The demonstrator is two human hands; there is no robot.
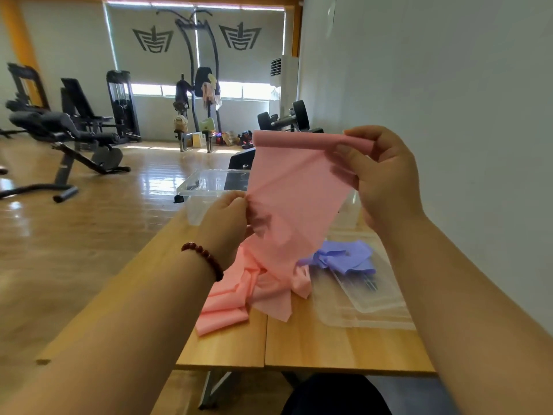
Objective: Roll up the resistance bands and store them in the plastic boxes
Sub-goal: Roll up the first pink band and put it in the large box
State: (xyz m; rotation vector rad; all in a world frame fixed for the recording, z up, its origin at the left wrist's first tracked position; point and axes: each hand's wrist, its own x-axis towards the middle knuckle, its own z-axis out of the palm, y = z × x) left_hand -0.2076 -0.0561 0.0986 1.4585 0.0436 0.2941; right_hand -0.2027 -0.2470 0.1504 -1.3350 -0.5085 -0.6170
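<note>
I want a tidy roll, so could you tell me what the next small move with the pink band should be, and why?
Probably the right hand should roll the folded top edge one turn further down. The pink band shows only a narrow fold at its top, the left hand pinches its side lower down, and much of it lies heaped on the table.

Single head cam, wide-angle, worn at head height, facing fwd & down. Forearms fill both bottom corners; left hand [227, 217] & right hand [386, 178] sit v. close to the lens, mid-frame. Light wooden table [329, 345] runs near to far, right of centre; the pink stretchy resistance band [293, 199] held up between the hands hides part of its far end. White wall [449, 70] close on the right; glossy wooden floor [89, 223] & black exercise benches [68, 130] far left.
</note>
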